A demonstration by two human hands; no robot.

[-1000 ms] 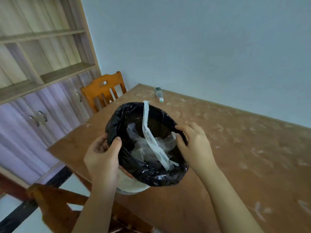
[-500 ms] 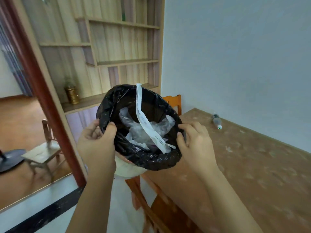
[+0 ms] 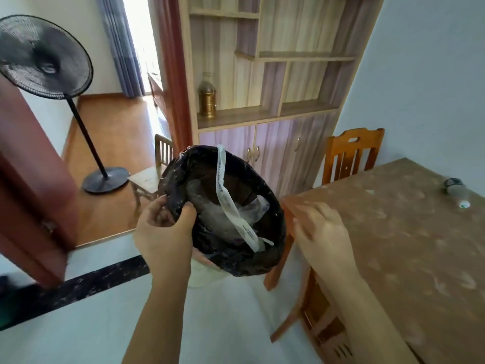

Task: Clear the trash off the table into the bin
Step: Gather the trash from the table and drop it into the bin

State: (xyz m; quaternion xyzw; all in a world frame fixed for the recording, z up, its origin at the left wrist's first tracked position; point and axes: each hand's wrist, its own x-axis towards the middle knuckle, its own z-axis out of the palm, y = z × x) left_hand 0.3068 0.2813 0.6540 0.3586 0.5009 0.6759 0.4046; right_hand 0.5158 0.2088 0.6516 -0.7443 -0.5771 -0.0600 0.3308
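Seemingly lifted clear of the table, the bin (image 3: 223, 208) sits at the middle of the frame in the head view, tipped so its mouth faces the camera, over pale floor. A black liner (image 3: 273, 232) is folded over its rim, and a pale body shows beneath at the lower edge. Inside lie crumpled clear plastic (image 3: 252, 208) and a long white paper strip (image 3: 228, 203) that runs from the upper rim down to the lower right rim. The left hand (image 3: 162, 232) grips the rim on the left, thumb inside over the liner and fingers curled around the outside. The right hand (image 3: 322, 232) is just right of the bin, fingers loosely spread and holding nothing; it is blurred, and whether it touches the liner cannot be told. At right the brown table (image 3: 393, 245) fills the frame, with a plastic bottle (image 3: 456, 191) lying on its side near the right edge. An orange wooden chair (image 3: 351, 153) stands at the table's upper end, and a black standing fan (image 3: 44, 59) occupies the upper left.
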